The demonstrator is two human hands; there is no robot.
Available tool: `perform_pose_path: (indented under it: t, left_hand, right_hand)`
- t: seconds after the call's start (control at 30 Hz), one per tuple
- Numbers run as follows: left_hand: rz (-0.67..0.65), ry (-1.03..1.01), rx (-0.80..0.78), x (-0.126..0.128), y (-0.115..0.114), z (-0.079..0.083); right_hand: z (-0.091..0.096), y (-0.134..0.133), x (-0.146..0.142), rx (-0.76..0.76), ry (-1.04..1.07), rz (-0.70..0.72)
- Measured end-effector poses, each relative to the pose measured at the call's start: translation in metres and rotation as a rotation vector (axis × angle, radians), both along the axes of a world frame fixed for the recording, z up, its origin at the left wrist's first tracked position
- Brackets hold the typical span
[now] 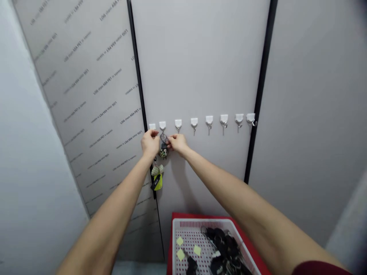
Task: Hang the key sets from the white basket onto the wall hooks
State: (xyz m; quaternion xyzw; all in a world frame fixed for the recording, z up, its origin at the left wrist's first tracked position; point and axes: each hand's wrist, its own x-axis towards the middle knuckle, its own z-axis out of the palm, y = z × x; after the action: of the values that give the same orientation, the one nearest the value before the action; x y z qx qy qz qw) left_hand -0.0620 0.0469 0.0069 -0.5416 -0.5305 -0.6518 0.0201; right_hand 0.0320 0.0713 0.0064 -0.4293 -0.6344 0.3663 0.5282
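My right hand (177, 143) pinches the side of a bunch of keys (163, 152), whose metal ring (163, 137) is at the second white hook (162, 125); I cannot tell whether the ring sits fully on it. Just left of the bunch, my left hand (150, 143) has its fingers closed in front of the first hook (152, 126); what they hold, if anything, is hidden. Below that hand hangs another keyring with a pale fob and a yellow-green tag (159, 182); its upper end is hidden by the hand.
Several more white hooks, such as one in the middle of the row (209, 120), run rightward along the grey panel (200, 57). Below, a white perforated basket (175, 225) on a red surface (169, 248) holds many black keys (225, 244) and yellow paper squares (197, 250).
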Motion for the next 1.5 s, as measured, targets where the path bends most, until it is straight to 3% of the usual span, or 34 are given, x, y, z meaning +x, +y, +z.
perform_pose_path:
  t: [0.07,0.13,0.27,0.37,0.43,0.5,0.63,0.83,1.07,1.2,1.27,1.37,1.5]
  left_hand:
    - [-0.091,-0.037,-0.015,0.003,-0.014,-0.026]
    - [-0.23,-0.067,-0.105,0.01,-0.029,-0.062]
    - [-0.471,0.012,-0.387,0.036,-0.058,-0.153]
    - [-0.57,0.218,-0.587,0.061,-0.074,-0.212]
    - [-0.606,0.385,-0.669,0.077,-0.08,-0.239]
    - [-0.611,0.506,-0.711,0.09,-0.082,-0.255]
    - [-0.589,0.576,-0.752,0.104,-0.082,-0.264]
    - [-0.522,0.408,-0.814,0.099,-0.073,-0.273]
    - [-0.691,0.115,-0.938,0.097,-0.066,-0.286]
    - [-0.656,0.019,-0.872,0.094,-0.064,-0.274]
    - [-0.557,0.077,-0.811,0.089,-0.066,-0.263]
    - [-0.435,0.326,-0.727,0.086,-0.076,-0.248]
    - [-0.583,0.667,-0.898,0.099,-0.097,-0.247]
  right_hand:
    - [-0.018,-0.006,0.016,0.006,-0.029,0.017]
    - [-0.046,-0.017,0.038,-0.003,-0.071,0.072]
    - [-0.128,-0.046,0.091,-0.112,-0.224,0.185]
    - [-0.192,-0.073,0.13,-0.156,-0.462,0.146]
    - [-0.221,-0.088,0.15,-0.112,-0.663,0.063]
    - [-0.238,-0.099,0.162,-0.046,-0.839,0.0]
    - [-0.246,-0.106,0.165,0.022,-1.037,0.0]
    - [-0.245,-0.093,0.151,-0.047,-1.178,-0.025]
    - [-0.246,-0.095,0.154,0.016,-0.984,0.129]
    - [-0.24,-0.107,0.165,0.083,-0.915,0.247]
    - [-0.238,-0.113,0.169,0.086,-0.972,0.31]
    - [-0.24,-0.116,0.172,0.046,-1.062,0.27]
    - [-0.245,-0.114,0.166,0.06,-1.063,0.219]
